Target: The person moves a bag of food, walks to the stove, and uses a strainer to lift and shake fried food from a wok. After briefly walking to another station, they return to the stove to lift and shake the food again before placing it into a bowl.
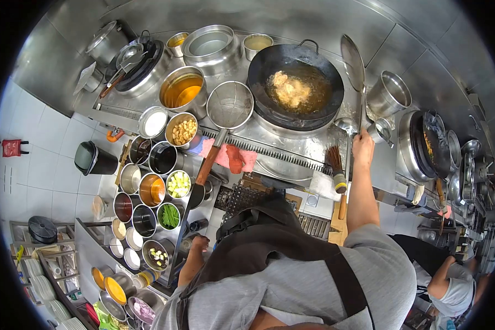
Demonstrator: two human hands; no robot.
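in the head view, the right hand (pixel 363 144), right of the centre of the frame, has its fingers wrapped round the handle of a long-handled skimmer (pixel 353 61), whose broad head sits higher up, just to the right of a black wok (pixel 260 69). in the wok, at the upper centre, pale golden pieces of food (pixel 291 91) lie in bubbling oil. a ladle (pixel 346 125) is just left of that hand, with a bristle brush (pixel 334 159) a little lower. the left hand (pixel 201 242) hangs at the lower centre-left, fingers curled; i cannot tell whether they press on anything. near it, further left, stand metal pots of ingredients, among them cut greens (pixel 170 216). a round strainer (pixel 230 105) with a wooden handle lies left of the wok.
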